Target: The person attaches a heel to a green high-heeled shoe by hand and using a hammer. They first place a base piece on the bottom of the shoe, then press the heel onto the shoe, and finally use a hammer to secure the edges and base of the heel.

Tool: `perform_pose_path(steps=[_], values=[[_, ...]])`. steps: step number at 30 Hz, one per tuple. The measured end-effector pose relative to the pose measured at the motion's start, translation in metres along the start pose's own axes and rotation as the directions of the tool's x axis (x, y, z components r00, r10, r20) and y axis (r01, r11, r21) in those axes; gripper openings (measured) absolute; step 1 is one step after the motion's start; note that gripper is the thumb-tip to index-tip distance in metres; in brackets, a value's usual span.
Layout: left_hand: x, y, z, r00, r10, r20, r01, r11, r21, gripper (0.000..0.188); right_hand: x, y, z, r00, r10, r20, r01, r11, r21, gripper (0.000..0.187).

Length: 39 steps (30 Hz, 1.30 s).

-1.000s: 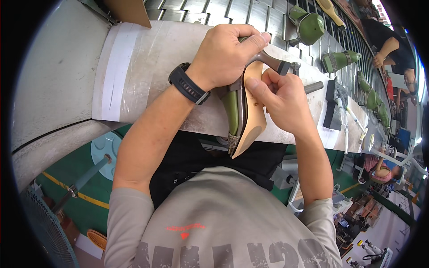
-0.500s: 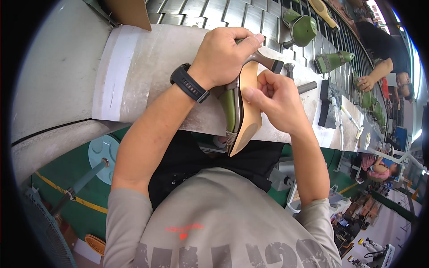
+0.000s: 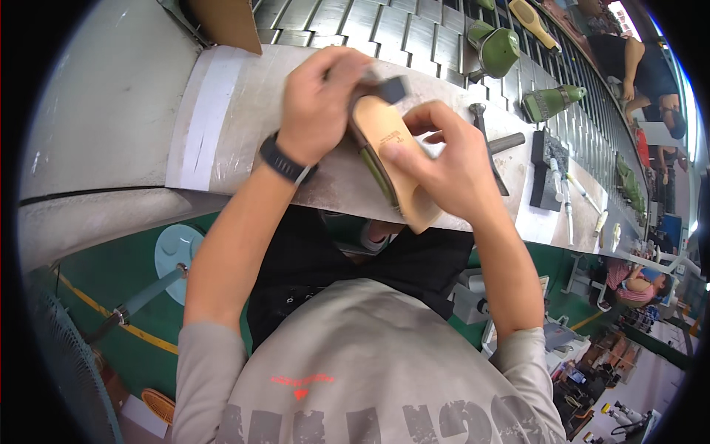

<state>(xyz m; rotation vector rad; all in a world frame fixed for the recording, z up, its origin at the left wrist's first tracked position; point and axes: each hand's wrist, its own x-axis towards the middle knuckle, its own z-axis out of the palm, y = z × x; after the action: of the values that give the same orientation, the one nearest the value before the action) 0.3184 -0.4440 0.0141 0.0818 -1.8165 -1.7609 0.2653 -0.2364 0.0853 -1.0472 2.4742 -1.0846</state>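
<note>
A green heeled shoe (image 3: pixel 378 172) is tilted above the worktable, its underside facing up. My left hand (image 3: pixel 318 100) is closed around the heel end, smeared by motion, with a dark heel (image 3: pixel 393 89) showing beside its fingers. Along the shoe's underside lies a tan sole (image 3: pixel 394 137). My right hand (image 3: pixel 451 159) grips the sole from the right, thumb flat on its face and fingers curled. Whether the sole is fixed to the shoe, I cannot tell.
A hammer (image 3: pixel 508 142) lies right of my right hand, near a black block (image 3: pixel 546 174) and white brush-like tools (image 3: pixel 567 203). Green shoes (image 3: pixel 497 53) and another tan sole (image 3: pixel 534 24) sit on the slatted conveyor (image 3: pixel 355 26). A co-worker (image 3: pixel 643 70) stands at far right.
My hands have shifted left with the shoe, and its toe end has risen. The sole's face has turned more toward me. More of the hammer shows. The co-worker's arm has moved.
</note>
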Motion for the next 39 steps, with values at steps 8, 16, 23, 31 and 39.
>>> perform_pose_path(steps=[8, 16, 23, 31, 39], values=[[-0.127, 0.034, -0.014, 0.956, 0.220, 0.196, -0.292, 0.797, 0.529, 0.042, -0.034, 0.045, -0.009, 0.869, -0.481, -0.114, 0.377, 0.794, -0.478, 0.061], [-0.097, 0.033, -0.006, 0.977, -0.106, 0.188, 0.045, 0.953, 0.301, 0.040, -0.029, 0.047, -0.008, 0.837, -0.545, 0.046, 0.530, 0.787, -0.315, 0.032], [-0.086, 0.039, 0.002, 0.951, -0.236, 0.198, 0.166, 0.934, 0.317, 0.066, -0.031, 0.053, -0.002, 0.770, -0.636, -0.050, 0.586, 0.736, -0.339, 0.031], [-0.080, 0.048, 0.012, 0.926, -0.321, 0.200, 0.233, 0.900, 0.368, 0.065, -0.027, 0.055, 0.002, 0.757, -0.645, -0.108, 0.602, 0.752, -0.268, 0.025], [-0.084, 0.045, 0.013, 0.933, -0.292, 0.210, 0.201, 0.906, 0.372, 0.065, -0.028, 0.048, 0.005, 0.797, -0.599, -0.074, 0.564, 0.783, -0.264, 0.026]])
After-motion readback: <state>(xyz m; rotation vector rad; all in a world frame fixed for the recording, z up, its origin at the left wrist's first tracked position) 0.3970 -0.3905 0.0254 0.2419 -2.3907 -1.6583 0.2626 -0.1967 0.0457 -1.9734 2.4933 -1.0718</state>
